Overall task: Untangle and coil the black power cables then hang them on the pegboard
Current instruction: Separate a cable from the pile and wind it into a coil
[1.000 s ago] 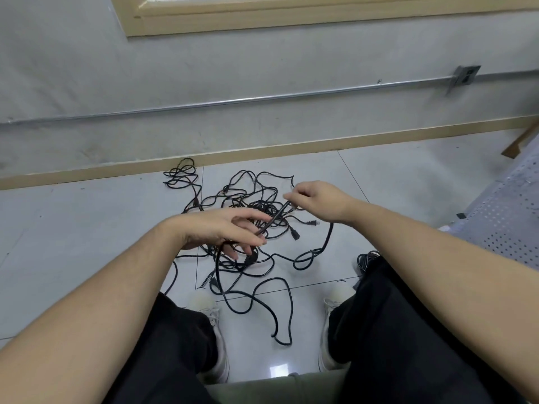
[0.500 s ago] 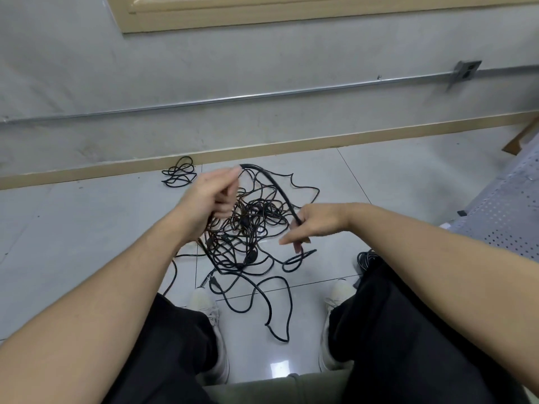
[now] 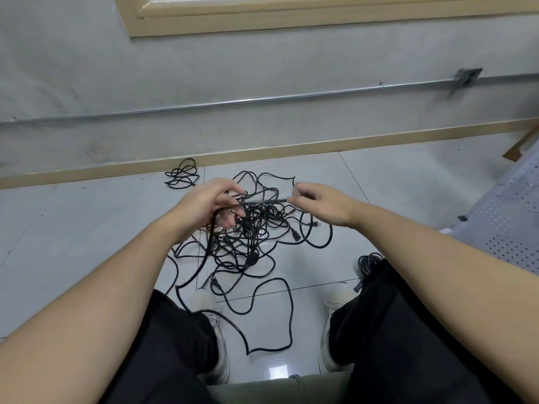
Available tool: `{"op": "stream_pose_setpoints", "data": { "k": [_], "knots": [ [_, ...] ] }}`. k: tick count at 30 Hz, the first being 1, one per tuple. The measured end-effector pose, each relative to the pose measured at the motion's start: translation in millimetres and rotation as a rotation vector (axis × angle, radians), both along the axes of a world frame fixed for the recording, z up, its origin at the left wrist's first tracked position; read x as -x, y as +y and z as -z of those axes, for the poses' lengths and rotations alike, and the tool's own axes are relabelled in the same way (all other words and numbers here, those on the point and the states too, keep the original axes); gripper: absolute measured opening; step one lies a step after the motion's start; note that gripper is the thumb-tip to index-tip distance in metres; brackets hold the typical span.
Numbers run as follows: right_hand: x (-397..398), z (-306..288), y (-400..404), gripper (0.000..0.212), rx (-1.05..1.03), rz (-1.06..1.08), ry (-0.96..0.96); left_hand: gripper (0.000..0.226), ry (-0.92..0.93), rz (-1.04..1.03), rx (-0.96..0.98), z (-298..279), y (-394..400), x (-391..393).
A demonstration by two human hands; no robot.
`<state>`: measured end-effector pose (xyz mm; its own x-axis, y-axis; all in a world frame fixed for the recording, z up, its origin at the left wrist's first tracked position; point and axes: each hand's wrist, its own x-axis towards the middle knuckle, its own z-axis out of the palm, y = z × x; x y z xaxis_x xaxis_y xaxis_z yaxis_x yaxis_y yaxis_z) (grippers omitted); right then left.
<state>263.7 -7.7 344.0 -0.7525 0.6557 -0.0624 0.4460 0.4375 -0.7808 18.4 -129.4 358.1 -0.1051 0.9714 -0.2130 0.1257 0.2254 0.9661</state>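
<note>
A tangle of black power cables lies on the white tiled floor in front of my feet. My left hand grips one black cable, and the cable hangs down from it toward the floor on the left. My right hand pinches the same cable, which runs taut and level between both hands above the pile. A loose loop trails toward my shoes. No pegboard is in view.
A small separate cable bundle lies near the skirting board at the back. Another coil sits by my right knee. A perforated metal bench stands at the right. The wall with a metal conduit is ahead.
Both hands have shifted: the left dropped from its raised pose, the right rose and moved right, and the arched cable between them is now pulled straight.
</note>
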Motion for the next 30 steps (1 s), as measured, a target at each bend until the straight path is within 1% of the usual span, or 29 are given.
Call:
{"op": "stream_pose_setpoints", "data": {
  "k": [1,2,3,4,5,7,8,9,11,13,15,16,17,19,21,23,25,27,30],
  "knots": [
    [3,1,-3,0.031,-0.001,-0.029,-0.008,0.035,0.070,0.024,-0.018,1,2,-7],
    [6,2,-7,0.031,-0.006,-0.057,-0.014,0.025,0.192,0.075,-0.023,1,2,-15],
    [9,3,-10,0.030,-0.018,-0.081,-0.014,0.022,0.337,0.156,-0.028,3,3,-22],
    [11,5,-12,0.029,-0.027,-0.104,-0.013,0.022,0.463,0.246,-0.035,5,2,-30],
    [12,5,-14,0.031,-0.022,-0.119,-0.011,0.022,0.551,0.319,-0.053,7,3,-36],
    [10,2,-14,0.040,0.049,-0.130,0.012,0.025,0.620,0.349,-0.123,10,4,-43],
    [7,0,-12,0.042,0.099,-0.131,0.019,0.026,0.596,0.319,-0.152,9,5,-42],
    [4,-2,-10,0.044,0.126,-0.133,-0.015,0.027,0.528,0.265,-0.171,8,5,-39],
    [-2,-3,-4,0.042,0.102,-0.142,-0.180,0.027,0.339,0.145,-0.187,4,4,-32],
    [-7,3,2,0.035,0.044,-0.130,-0.344,0.024,0.157,0.074,-0.217,-1,2,-25],
    [-10,10,8,0.030,0.001,-0.099,-0.414,0.026,0.034,0.021,-0.255,-4,-1,-17],
    [-11,11,10,0.028,0.019,-0.083,-0.409,0.026,0.001,-0.002,-0.274,-7,-2,-13],
    [-13,12,12,0.028,0.069,-0.064,-0.374,0.026,-0.006,-0.024,-0.293,-8,-2,-7],
    [-16,13,15,0.032,0.217,0.001,-0.240,0.024,0.048,-0.047,-0.290,-9,-5,3],
    [-19,14,17,0.033,0.302,0.071,-0.109,0.026,0.135,-0.037,-0.209,-8,-9,9],
    [-20,10,16,0.035,0.259,0.106,-0.071,0.027,0.221,0.013,-0.099,-4,-10,9],
    [-18,6,14,0.034,0.148,0.112,-0.125,0.025,0.296,0.052,-0.017,-1,-10,3],
    [-12,3,10,0.029,0.086,0.087,-0.130,0.025,0.313,0.095,0.026,0,-7,-8],
    [-1,1,1,0.022,0.101,0.033,-0.042,0.021,0.304,0.183,0.035,5,0,-35]
  ]
}}
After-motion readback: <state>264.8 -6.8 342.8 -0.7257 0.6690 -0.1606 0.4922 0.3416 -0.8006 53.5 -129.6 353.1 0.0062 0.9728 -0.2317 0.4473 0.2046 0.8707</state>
